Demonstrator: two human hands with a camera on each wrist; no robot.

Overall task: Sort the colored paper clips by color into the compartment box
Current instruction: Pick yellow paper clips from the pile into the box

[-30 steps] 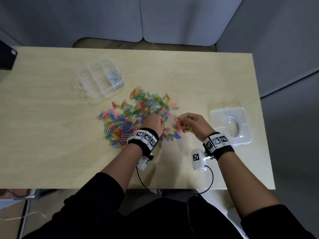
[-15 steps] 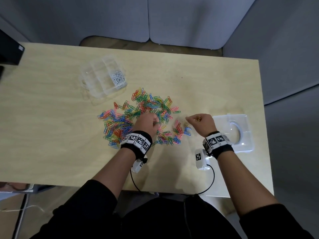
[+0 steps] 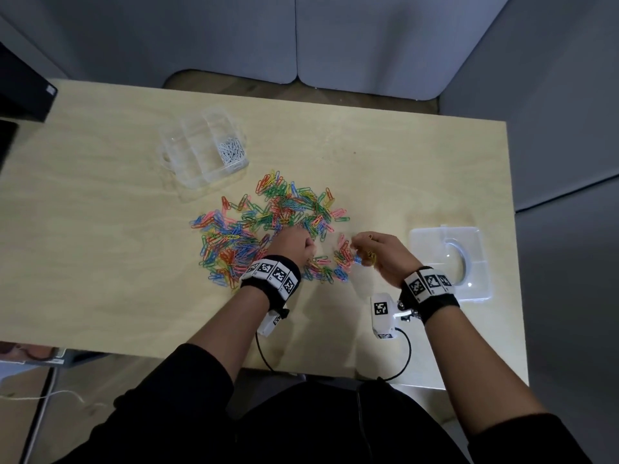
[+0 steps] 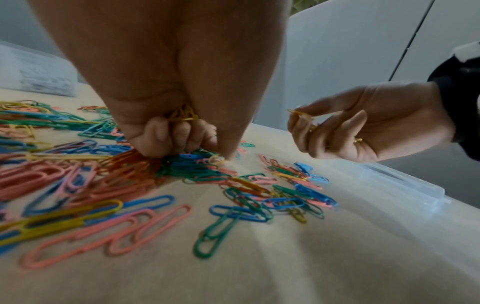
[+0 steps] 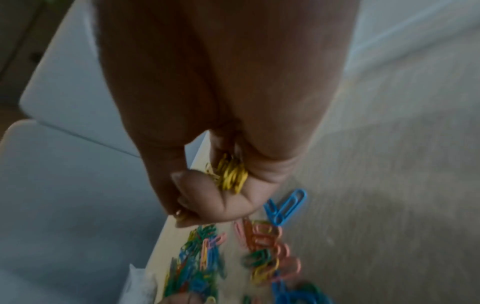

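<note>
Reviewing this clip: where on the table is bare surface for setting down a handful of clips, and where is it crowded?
Bare wood lies left of the compartment box and clip pile, along the table's far edge, and between the pile and the lid farther back. Crowded: mid-table, where the left hand and right hand work.

We found no readable text or numbers; only black-and-white coded squares showed on the wristbands (image 3: 272,273)

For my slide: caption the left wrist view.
Left hand clutches yellow clips over the mixed pile; right hand pinches another.
</note>
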